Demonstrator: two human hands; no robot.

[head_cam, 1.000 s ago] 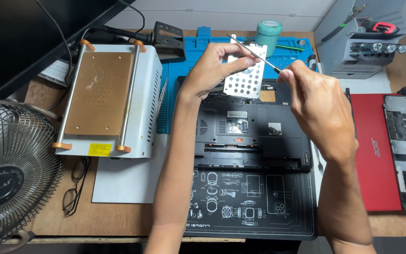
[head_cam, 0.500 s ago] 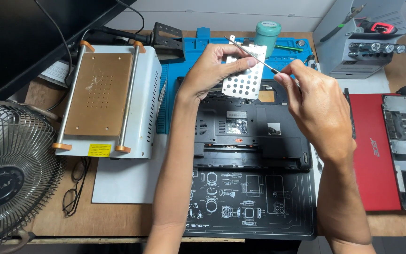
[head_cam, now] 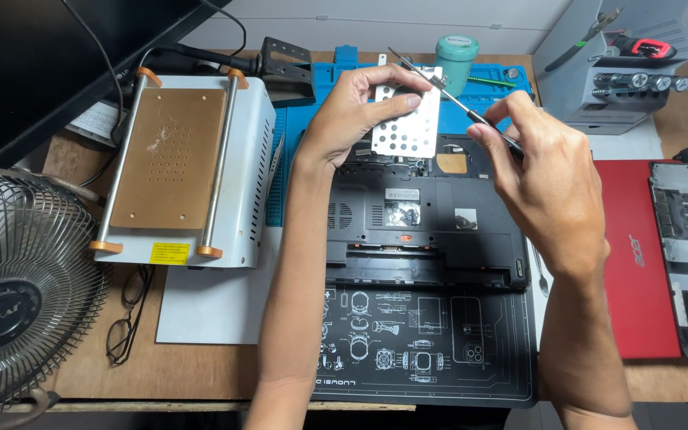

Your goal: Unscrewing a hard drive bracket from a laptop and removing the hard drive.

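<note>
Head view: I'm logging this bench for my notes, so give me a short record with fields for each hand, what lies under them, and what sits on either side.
left hand: holds a perforated metal plate
right hand: holds a screwdriver, tip at the plate's top edge
below hands: black laptop, underside up, on a dark mat
left side: white heater box, fan, glasses
right side: red laptop
</note>
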